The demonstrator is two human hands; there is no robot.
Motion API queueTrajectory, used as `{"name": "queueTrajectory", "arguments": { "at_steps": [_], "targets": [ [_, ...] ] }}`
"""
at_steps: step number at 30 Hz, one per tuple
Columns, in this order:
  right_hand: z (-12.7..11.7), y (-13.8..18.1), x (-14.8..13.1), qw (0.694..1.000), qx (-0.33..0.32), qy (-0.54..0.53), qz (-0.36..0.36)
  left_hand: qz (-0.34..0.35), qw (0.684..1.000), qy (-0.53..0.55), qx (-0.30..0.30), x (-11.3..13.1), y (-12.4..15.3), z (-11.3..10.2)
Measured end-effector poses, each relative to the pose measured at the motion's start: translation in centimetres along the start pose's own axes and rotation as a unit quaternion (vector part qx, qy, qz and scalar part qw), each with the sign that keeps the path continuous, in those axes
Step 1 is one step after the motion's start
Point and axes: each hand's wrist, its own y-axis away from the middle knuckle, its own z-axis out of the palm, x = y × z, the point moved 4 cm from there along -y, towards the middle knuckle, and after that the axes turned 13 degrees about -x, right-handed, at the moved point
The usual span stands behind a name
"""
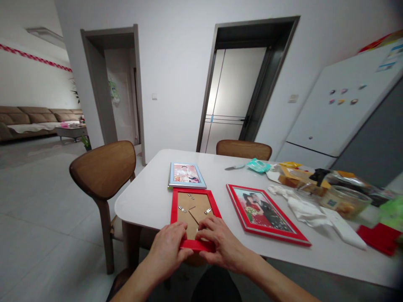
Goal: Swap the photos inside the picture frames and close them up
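A red picture frame point(192, 198) lies face down at the near edge of the white table point(151, 197), its brown backing board and metal clips showing. My left hand point(168, 244) grips the frame's near edge, fingers curled over it. My right hand point(218, 243) rests on the same edge beside it, fingertips pressing on the backing. A second red frame point(266, 214) with a photo lies face up to the right. A silver-blue frame point(186, 175) with a photo lies just beyond the face-down one.
Wooden chairs stand at the left point(105, 172) and at the far side point(244, 149). White cloths point(307, 207), a glass jar point(344, 201), a wipes pack point(258, 165), a knife point(234, 167) and a red item point(379, 237) crowd the table's right. A fridge point(343, 109) stands behind.
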Motion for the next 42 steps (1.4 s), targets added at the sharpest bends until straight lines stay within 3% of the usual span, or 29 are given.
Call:
{"name": "queueTrajectory", "arguments": {
  "at_steps": [8, 14, 19, 23, 30, 42],
  "targets": [
    [-0.1, -0.1, -0.3, 1.000, -0.019, 0.017, -0.002, -0.008, 1.000, 0.003, -0.005, 0.1, 0.0, -0.1],
    [0.0, 0.1, 0.2, 0.999, 0.008, -0.035, 0.006, -0.005, 1.000, 0.015, 0.005, -0.3, 0.2, 0.2],
    [-0.2, -0.4, 4.7, 0.984, 0.114, -0.041, 0.131, -0.002, 1.000, 0.030, 0.000, -0.6, 0.3, 0.1],
    [0.1, -1.5, 7.0, 0.975, 0.098, 0.030, 0.196, -0.013, 0.999, 0.030, -0.004, -0.5, 0.4, -0.1],
    [0.0, -1.7, 7.0, 0.979, 0.074, 0.008, 0.189, -0.013, 1.000, 0.021, 0.008, -0.4, 0.5, 0.1],
    [0.0, -1.2, 7.1, 0.975, 0.090, -0.016, 0.201, -0.022, 1.000, 0.018, 0.001, -0.2, 0.8, -0.1]
  ]
}}
